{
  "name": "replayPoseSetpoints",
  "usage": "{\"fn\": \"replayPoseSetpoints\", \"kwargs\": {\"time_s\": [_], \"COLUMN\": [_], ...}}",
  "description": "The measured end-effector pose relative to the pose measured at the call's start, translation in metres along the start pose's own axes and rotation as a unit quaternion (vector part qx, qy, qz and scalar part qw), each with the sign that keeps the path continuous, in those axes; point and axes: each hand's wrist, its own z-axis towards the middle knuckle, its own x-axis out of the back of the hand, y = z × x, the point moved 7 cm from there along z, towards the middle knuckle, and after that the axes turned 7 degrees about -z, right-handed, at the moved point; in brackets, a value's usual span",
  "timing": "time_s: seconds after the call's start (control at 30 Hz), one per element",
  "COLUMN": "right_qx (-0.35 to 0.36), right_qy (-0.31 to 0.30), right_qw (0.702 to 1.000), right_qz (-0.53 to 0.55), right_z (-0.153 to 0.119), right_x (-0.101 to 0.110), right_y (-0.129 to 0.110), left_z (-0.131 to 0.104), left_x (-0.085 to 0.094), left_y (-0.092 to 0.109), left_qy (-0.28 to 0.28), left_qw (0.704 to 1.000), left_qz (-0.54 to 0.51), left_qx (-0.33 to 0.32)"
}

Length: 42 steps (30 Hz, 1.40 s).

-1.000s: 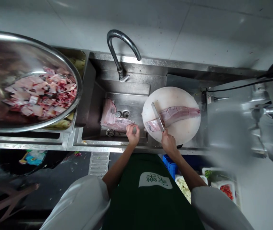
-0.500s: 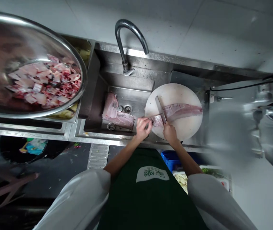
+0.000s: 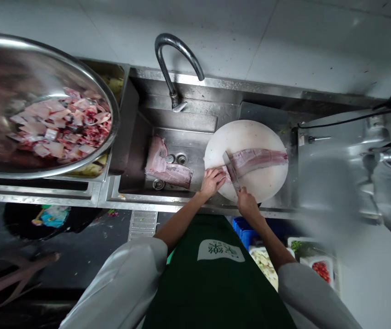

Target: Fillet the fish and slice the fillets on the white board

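Note:
A long fish piece (image 3: 259,158) lies across a round white cutting board (image 3: 246,132) at the sink's right side. My right hand (image 3: 248,201) is closed round the handle of a knife (image 3: 232,170), whose blade rests at the left end of the fish. My left hand (image 3: 213,180) presses with bent fingers on a small cut piece of fish (image 3: 227,173) left of the blade, at the board's left edge. More fish pieces (image 3: 169,170) lie in the metal sink (image 3: 181,196) beside the drain.
A large steel bowl (image 3: 113,114) of cut fish stands at the left. Behind the sink rises a curved faucet (image 3: 181,43). Food trays (image 3: 264,262) and blue crates (image 3: 245,232) are below at the right; a black bin (image 3: 13,221) is at the lower left.
My left hand has moved right, from beside the board onto the cut piece. The knife blade has tilted and shifted slightly, and the whole view has moved a little.

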Motion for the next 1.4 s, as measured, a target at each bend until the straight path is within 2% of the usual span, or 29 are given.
{"fn": "replayPoseSetpoints", "kwargs": {"time_s": [0.07,0.1,0.2,0.27,0.33,0.37,0.43,0.5,0.53,0.63,0.73,0.8,0.83,0.93,1.0,1.07,1.27,1.4], "right_qx": [-0.005,-0.003,0.024,0.051,0.077,0.083,0.071,0.034,0.018,-0.006,-0.005,-0.001,0.0,-0.004,0.002,0.011,-0.014,-0.002], "right_qy": [0.001,0.015,0.083,0.103,0.116,0.125,0.146,0.146,0.136,0.107,0.163,0.192,0.185,0.12,0.094,0.081,0.049,0.064], "right_qw": [1.0,1.0,0.996,0.993,0.99,0.988,0.987,0.989,0.99,0.994,0.987,0.981,0.983,0.993,0.996,0.997,0.998,0.998], "right_qz": [-0.001,0.003,0.027,0.037,0.036,0.032,0.023,0.014,0.008,-0.007,-0.001,0.007,0.007,0.001,0.004,0.012,0.033,0.026], "right_z": [0.003,0.011,0.055,0.081,0.089,0.085,0.066,0.041,0.03,0.007,0.001,0.006,0.012,0.033,0.041,0.042,0.026,0.019], "right_x": [-0.001,0.007,0.056,0.091,0.114,0.118,0.114,0.096,0.085,0.062,0.065,0.068,0.065,0.052,0.048,0.048,0.041,0.057], "right_y": [-0.003,-0.01,-0.04,-0.056,-0.062,-0.06,-0.051,-0.041,-0.037,-0.034,-0.036,-0.038,-0.04,-0.046,-0.046,-0.041,-0.016,-0.017], "left_z": [0.002,0.004,0.008,0.008,0.003,-0.002,-0.018,-0.038,-0.046,-0.062,-0.062,-0.051,-0.042,-0.014,-0.003,0.002,0.003,0.001], "left_x": [-0.001,-0.001,0.0,0.003,0.013,0.022,0.044,0.065,0.072,0.083,0.084,0.074,0.065,0.029,0.011,0.004,0.001,0.011], "left_y": [0.001,0.001,0.002,0.004,0.003,0.001,-0.005,-0.012,-0.014,-0.017,-0.014,-0.011,-0.01,-0.004,-0.004,-0.005,-0.006,-0.004], "left_qy": [0.0,-0.001,-0.009,-0.012,0.011,0.043,0.13,0.208,0.229,0.248,0.266,0.247,0.214,0.072,0.014,0.006,0.009,0.01], "left_qw": [1.0,1.0,1.0,1.0,1.0,0.999,0.99,0.974,0.968,0.962,0.959,0.966,0.974,0.997,0.999,1.0,1.0,0.999], "left_qz": [-0.004,-0.004,-0.003,-0.006,-0.012,-0.014,-0.015,-0.011,-0.009,-0.007,-0.014,-0.019,-0.022,-0.031,-0.035,-0.029,-0.022,-0.044], "left_qx": [0.001,0.001,-0.003,-0.005,0.005,0.018,0.056,0.091,0.103,0.114,0.098,0.08,0.067,0.02,0.001,-0.002,0.005,-0.003]}}
